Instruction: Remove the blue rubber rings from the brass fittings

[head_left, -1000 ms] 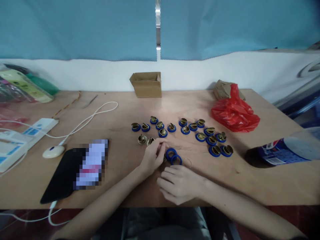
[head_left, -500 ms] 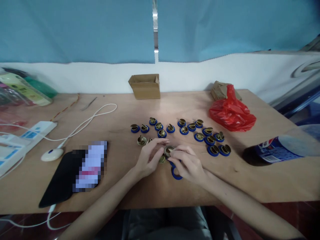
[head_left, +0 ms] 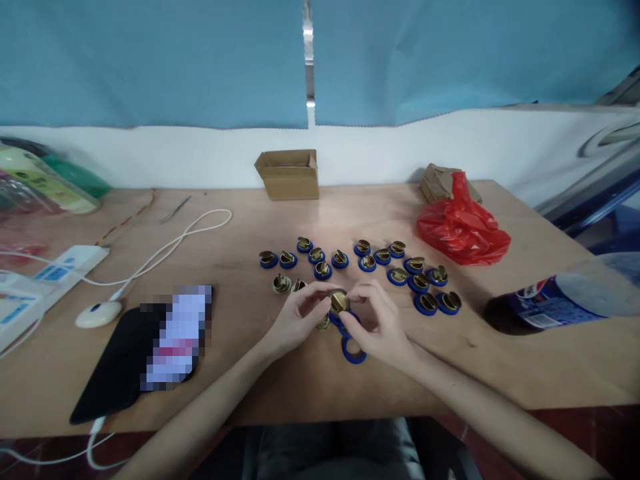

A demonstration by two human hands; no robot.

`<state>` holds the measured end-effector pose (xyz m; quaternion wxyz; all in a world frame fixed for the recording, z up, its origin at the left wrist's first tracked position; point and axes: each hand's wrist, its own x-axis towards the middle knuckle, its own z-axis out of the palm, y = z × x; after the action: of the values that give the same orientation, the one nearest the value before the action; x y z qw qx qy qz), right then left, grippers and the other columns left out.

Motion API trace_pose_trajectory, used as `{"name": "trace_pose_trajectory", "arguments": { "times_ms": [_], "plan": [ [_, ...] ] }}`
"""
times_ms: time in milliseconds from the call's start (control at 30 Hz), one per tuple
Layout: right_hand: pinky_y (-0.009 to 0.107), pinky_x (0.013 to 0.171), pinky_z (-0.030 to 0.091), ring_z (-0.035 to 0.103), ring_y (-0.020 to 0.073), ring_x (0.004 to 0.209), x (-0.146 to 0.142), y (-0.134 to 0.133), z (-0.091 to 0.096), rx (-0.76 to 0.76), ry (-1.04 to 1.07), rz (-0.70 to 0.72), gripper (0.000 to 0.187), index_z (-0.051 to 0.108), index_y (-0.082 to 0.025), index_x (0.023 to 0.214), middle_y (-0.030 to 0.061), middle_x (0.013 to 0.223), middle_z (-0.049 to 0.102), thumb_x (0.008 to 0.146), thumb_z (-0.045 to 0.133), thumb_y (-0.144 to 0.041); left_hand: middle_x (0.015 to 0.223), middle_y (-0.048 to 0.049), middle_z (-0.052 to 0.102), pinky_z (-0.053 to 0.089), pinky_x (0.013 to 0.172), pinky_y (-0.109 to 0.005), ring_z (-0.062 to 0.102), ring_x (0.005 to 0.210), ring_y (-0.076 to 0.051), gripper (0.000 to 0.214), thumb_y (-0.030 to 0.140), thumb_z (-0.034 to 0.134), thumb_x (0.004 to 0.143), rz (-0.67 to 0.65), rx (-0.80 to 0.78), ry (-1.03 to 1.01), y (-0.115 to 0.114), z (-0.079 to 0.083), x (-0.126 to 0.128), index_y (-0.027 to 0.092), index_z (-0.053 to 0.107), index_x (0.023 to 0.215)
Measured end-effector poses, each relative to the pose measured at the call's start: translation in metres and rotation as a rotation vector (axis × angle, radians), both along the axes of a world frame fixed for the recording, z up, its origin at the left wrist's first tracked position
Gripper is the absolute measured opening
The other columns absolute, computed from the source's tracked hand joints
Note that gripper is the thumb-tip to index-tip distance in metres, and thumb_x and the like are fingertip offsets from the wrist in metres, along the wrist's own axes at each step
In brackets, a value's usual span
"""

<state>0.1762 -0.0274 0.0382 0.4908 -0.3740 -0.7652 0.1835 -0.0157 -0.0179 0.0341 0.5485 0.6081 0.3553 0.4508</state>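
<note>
Both my hands meet over the middle of the wooden table (head_left: pixel 500 373). My left hand (head_left: pixel 295 320) and my right hand (head_left: pixel 377 323) pinch a round brass part (head_left: pixel 339 300) between their fingertips, lifted just off the table. A loose blue ring (head_left: pixel 353 349) lies under my right hand, and another blue ring (head_left: pixel 338 321) shows between the hands. Two bare brass parts (head_left: pixel 281 285) sit left of my left hand. Behind the hands lies a curved row of several brass parts seated in blue rings (head_left: pixel 400 274).
A small open cardboard box (head_left: pixel 289 173) stands at the back. A red plastic bag (head_left: pixel 463 230) lies at the back right, a blue-labelled bottle (head_left: pixel 555 303) on its side at right. A phone on a black pad (head_left: pixel 150 347), a white mouse (head_left: pixel 98 313) and a power strip (head_left: pixel 60 267) lie at left.
My right hand moved up from the table's near side to meet the left hand. Both now hold one brass part slightly raised, where before the left hand reached among the parts alone.
</note>
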Motion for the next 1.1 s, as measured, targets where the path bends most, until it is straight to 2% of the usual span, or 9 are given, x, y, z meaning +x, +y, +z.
{"name": "trace_pose_trajectory", "arguments": {
  "times_ms": [167,267,433,567,667,733,867,933,1100],
  "plan": [
    [0.024,0.057,0.045,0.054,0.0125,0.061,-0.003,0.005,-0.009,-0.381,0.107,0.039,0.009,0.053,-0.023,0.097,-0.0035,0.071,0.054,0.092,0.059,-0.026,0.103,-0.0084,0.072,0.056,0.082,-0.029,0.068,0.093,-0.018,0.025,0.033,0.066,0.091,-0.016,-0.013,-0.039,0.001,-0.002,0.002,0.018,0.071,0.11],
    [0.021,0.049,0.042,0.054,0.0109,0.055,-0.003,0.007,-0.012,-0.479,0.119,0.071,0.008,0.053,-0.022,0.094,-0.0046,0.066,0.057,0.091,0.059,-0.027,0.097,-0.0059,0.07,0.056,0.074,-0.025,0.067,0.087,-0.015,0.023,0.027,0.071,0.086,-0.013,-0.018,-0.061,0.001,-0.007,0.004,0.019,0.072,0.107],
    [0.021,0.047,0.04,0.052,0.0093,0.046,0.0,0.005,-0.012,-0.268,-0.082,-0.04,0.003,0.06,-0.02,0.092,-0.0055,0.056,0.056,0.092,0.058,-0.022,0.097,-0.004,0.07,0.058,0.076,-0.025,0.068,0.088,-0.015,0.026,0.02,0.075,0.08,0.042,-0.016,-0.069,-0.001,-0.016,0.009,0.021,0.072,0.106],
    [0.023,0.05,0.041,0.055,0.0104,0.047,0.002,0.002,-0.016,-0.081,-0.187,-0.09,0.013,0.066,-0.019,0.098,-0.0031,0.057,0.06,0.096,0.053,-0.021,0.098,-0.0033,0.07,0.059,0.08,-0.026,0.069,0.092,-0.015,0.025,0.019,0.073,0.081,0.107,-0.004,-0.069,-0.003,-0.018,0.014,0.022,0.071,0.106],
    [0.025,0.054,0.043,0.056,0.0121,0.049,0.003,-0.001,-0.016,-0.013,-0.193,-0.095,0.014,0.067,-0.019,0.097,-0.0019,0.056,0.06,0.097,0.053,-0.021,0.099,-0.0033,0.068,0.058,0.078,-0.024,0.068,0.09,-0.014,0.026,0.017,0.073,0.081,0.163,0.015,-0.078,-0.004,-0.019,0.016,0.022,0.07,0.106],
    [0.026,0.053,0.041,0.055,0.012,0.048,0.003,-0.001,-0.013,-0.109,-0.163,-0.037,0.015,0.066,-0.02,0.092,-0.0027,0.054,0.058,0.097,0.052,-0.024,0.098,-0.0035,0.066,0.058,0.076,-0.023,0.067,0.088,-0.014,0.025,0.017,0.073,0.082,0.178,0.046,-0.074,-0.003,-0.02,0.015,0.022,0.071,0.107],
    [0.023,0.046,0.039,0.055,0.0107,0.047,0.005,0.005,-0.002,-0.65,0.051,0.257,0.026,0.056,-0.021,0.086,-0.0029,0.061,0.06,0.101,0.047,-0.041,0.097,-0.004,0.061,0.059,0.076,-0.025,0.066,0.087,-0.015,0.026,0.018,0.074,0.082,0.134,0.115,-0.061,-0.002,-0.022,0.013,0.022,0.072,0.107],
    [0.024,0.051,0.044,0.055,0.0111,0.048,0.007,0.009,0.002,-0.817,0.165,0.359,0.034,0.052,-0.022,0.08,-0.0032,0.06,0.06,0.1,0.047,-0.049,0.097,-0.0039,0.059,0.059,0.076,-0.026,0.065,0.086,-0.014,0.027,0.018,0.075,0.082,0.104,0.139,-0.054,-0.003,-0.023,0.012,0.023,0.072,0.108],
    [0.026,0.063,0.047,0.057,0.013,0.058,0.009,0.012,0.007,-0.84,0.189,0.388,0.043,0.05,-0.021,0.069,-0.0009,0.059,0.063,0.095,0.054,-0.055,0.097,-0.0037,0.057,0.058,0.076,-0.026,0.065,0.086,-0.014,0.028,0.018,0.077,0.08,0.108,0.181,-0.021,-0.005,-0.021,0.014,0.023,0.072,0.108]
  ]
}}
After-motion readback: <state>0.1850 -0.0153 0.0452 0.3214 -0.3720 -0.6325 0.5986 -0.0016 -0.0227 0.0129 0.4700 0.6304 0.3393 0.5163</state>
